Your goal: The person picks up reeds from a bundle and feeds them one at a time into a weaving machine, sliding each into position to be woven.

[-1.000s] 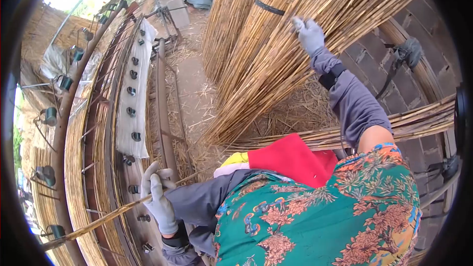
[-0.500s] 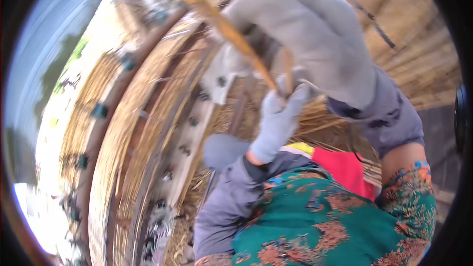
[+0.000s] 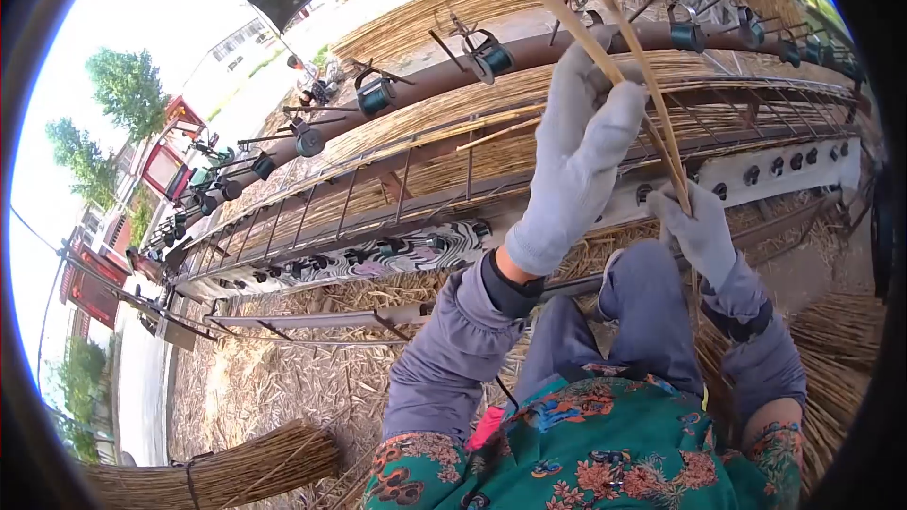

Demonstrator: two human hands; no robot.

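**Inspector:** Two long reed stalks (image 3: 652,85) are up in front of the person, crossing above the weaving frame (image 3: 529,146). The left hand (image 3: 586,146), gloved, has its fingers curled shut round one stalk; the right hand (image 3: 697,227), lower, pinches the stalks together where they meet.

**Clerk:** How far along?

**Inspector:** By my judgement, partway. Woven reed matting (image 3: 453,123) already lies along the frame, beneath the thread spools (image 3: 491,55); these stalks are not yet laid in. A tied bundle (image 3: 217,472) lies unused on the straw.

**Clerk:** Anything unclear?

**Inspector:** The stalk tops are cut off at the upper edge, and the right fingertips are partly hidden behind the stalks.
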